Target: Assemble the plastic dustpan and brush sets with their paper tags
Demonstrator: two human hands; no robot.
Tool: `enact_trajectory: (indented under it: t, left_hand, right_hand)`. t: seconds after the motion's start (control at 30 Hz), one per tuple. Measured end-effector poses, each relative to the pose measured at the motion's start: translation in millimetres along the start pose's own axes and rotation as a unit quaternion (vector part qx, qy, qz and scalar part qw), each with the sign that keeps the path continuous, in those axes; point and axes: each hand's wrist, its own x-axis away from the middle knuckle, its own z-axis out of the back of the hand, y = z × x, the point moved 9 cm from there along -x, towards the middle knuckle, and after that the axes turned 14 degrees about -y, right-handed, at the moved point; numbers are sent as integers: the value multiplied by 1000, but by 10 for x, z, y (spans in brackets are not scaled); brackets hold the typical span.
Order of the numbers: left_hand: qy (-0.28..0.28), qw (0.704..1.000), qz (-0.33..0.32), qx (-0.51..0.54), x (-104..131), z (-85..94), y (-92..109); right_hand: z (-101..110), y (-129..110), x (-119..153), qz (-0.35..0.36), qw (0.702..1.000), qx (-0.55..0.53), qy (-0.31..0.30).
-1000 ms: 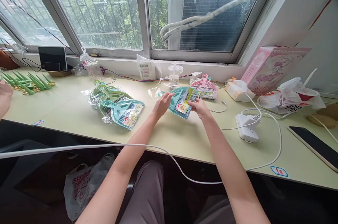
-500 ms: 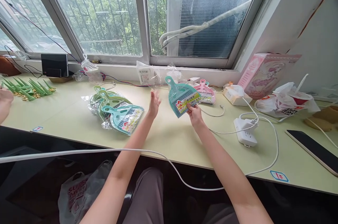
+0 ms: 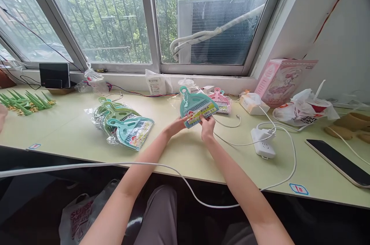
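Note:
A teal dustpan set (image 3: 195, 102) in clear wrap, with a brush and a printed label, is held up over the table between both hands. My left hand (image 3: 177, 126) grips its lower left edge, fingers partly behind it. My right hand (image 3: 207, 125) pinches the bottom edge near the label. To the left lies a pile of wrapped sets, a teal one (image 3: 131, 132) on top of green ones (image 3: 115, 112). Behind the held set, a pink wrapped set (image 3: 220, 101) rests on the table.
A white power strip (image 3: 263, 144) with looping cables, a tissue box (image 3: 253, 104), a pink box (image 3: 285, 81) and a phone (image 3: 338, 162) are at the right. Green plant-like pieces (image 3: 27, 101) and another person's hand (image 3: 2, 116) are at far left.
My left hand has moved right from open air and taken hold of the teal set's left side. The set has tilted slightly, still in my right hand. The view has shifted a little.

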Motion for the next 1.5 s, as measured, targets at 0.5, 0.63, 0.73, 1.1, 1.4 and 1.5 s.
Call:
enact_trajectory:
  t: [0.5,0.63,0.73,1.1,1.4,1.5]
  left_hand:
    - [149,986,-71,7,-17,-47,-98]
    - [158,984,-77,2,13,0,-26]
    - [157,985,-76,8,25,-14,16]
    - [117,988,-89,37,64,-32,138]
    - [123,983,-102,90,3,59,50]
    - [144,980,-107,91,11,113,34]
  right_hand:
    - [11,46,7,-32,998,-49,8]
    - [-53,63,-6,-81,993,-77,-24]
    - [-10,27,-21,-91,992,-88,-11]
    - [-439,-602,71,125,947,225,-194]
    - [-422,-457,11,162,801,546,-182]
    - [-360,-494,23,177,802,558,-119]
